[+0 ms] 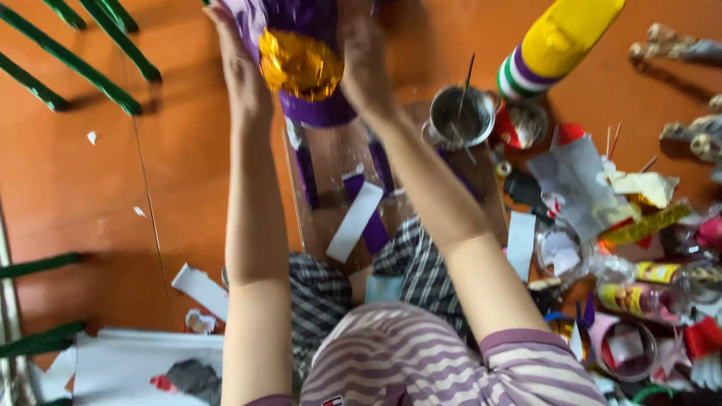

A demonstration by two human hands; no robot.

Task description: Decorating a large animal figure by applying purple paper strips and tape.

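Head view, top centre of the frame: left hand (239, 71) and right hand (366, 64) press a purple-and-gold craft piece (302, 68) between them, above a wooden board (331, 162).

Single head view — looks steeply down, close over lap.

Top edge cuts off the purple paper piece (312, 45) w/ gold foil (299, 64); full shape can't be told. Left hand (239, 68) and right hand (365, 60) both blurred, fingertips run out of frame at top, so grip unclear. Yellow cone (560, 37) w/ striped base also cropped at top. Metal cup (460, 116) contents too dim to tell. Clutter at right (639, 248) blurred, cropped by right edge. White sheet (128, 365) cut off at bottom.
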